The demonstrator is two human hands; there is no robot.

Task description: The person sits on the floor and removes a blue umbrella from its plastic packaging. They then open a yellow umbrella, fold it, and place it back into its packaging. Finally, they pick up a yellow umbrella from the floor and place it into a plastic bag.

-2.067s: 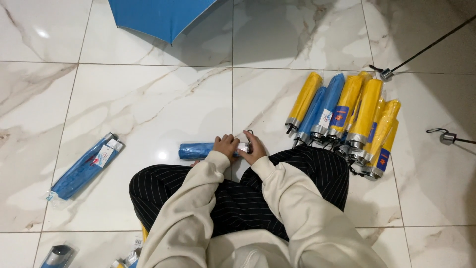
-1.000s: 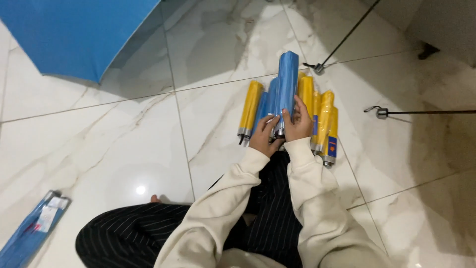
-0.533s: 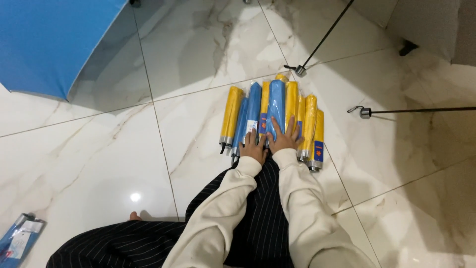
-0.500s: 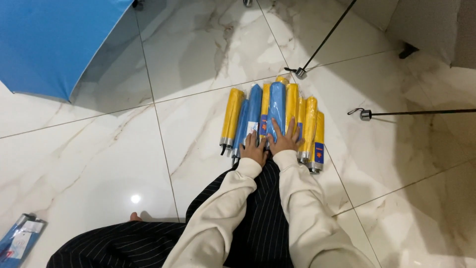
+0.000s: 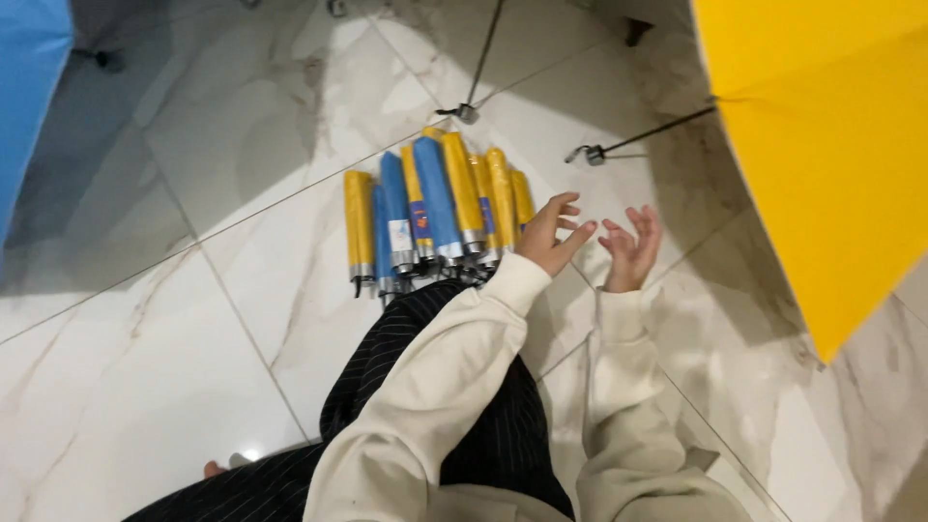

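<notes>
Both hands empty, fingers spread: left hand point(image 5: 551, 235) just beside the row of folded umbrellas point(image 5: 435, 208) on the floor point(image 5: 193, 319), right hand point(image 5: 630, 249) near the yellow canopy point(image 5: 831, 145)

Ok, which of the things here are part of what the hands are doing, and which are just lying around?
In hand:
- left hand, open, empty
- right hand, open, empty
- row of folded yellow and blue umbrellas, beside the left hand

Lying about:
- open yellow umbrella
- open blue umbrella
- umbrella handle on the tiled floor
</notes>
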